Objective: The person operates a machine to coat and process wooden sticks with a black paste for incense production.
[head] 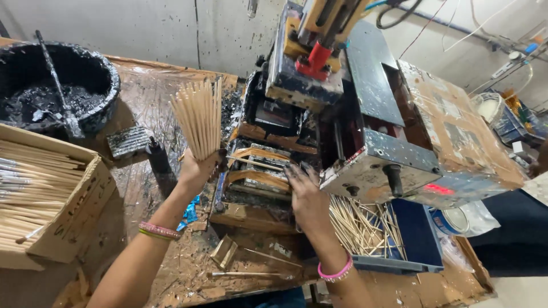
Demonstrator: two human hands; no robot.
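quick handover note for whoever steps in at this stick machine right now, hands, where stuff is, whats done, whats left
Left hand: gripping a fanned bundle of plain wooden sticks, held upright beside the machine.
Right hand: fingers stained dark, resting on the machine's feed bed, where a single stick lies across it.
Machine head is above the bed.
Done: a loose pile of sticks lies in the blue tray on the right.
Left: the bundle in hand, plus more sticks in the cardboard box at far left.
Black bowl of dark ink sits at the back left.
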